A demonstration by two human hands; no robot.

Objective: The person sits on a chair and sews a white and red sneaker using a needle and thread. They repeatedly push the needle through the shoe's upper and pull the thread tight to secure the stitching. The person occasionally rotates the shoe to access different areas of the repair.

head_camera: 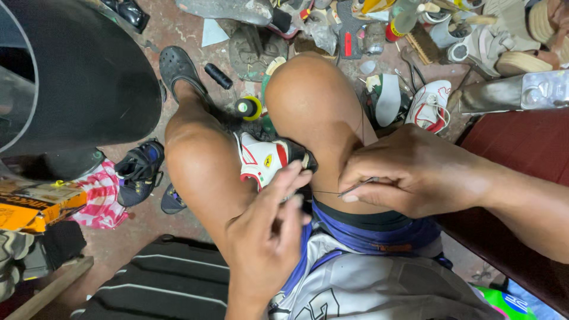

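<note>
1. Nearest the camera, at the lower centre of the frame, the person's left hand (267, 228) presses its fingers, held close together, against the white leather sneaker with red and black trim (265, 160).
2. That sneaker sits wedged between the person's two bare knees at the middle of the frame, its toe pointing toward the upper right.
3. At centre right, the right hand (409, 172) has its thumb and forefinger pinched on a thin metal needle (355, 188), with the other fingers curled in.
4. From the needle a dark thread (325, 192) runs left toward the shoe.
5. Farther off, just above the knees, a yellow-rimmed spool of thread (249, 107) lies on the floor beside a black cylindrical spool (219, 76).
6. At the left foot, a black perforated clog (178, 68) shows in the upper left.
7. Toward the upper right, a second white sneaker with red trim (430, 105) lies among scattered soles and tools.
</note>
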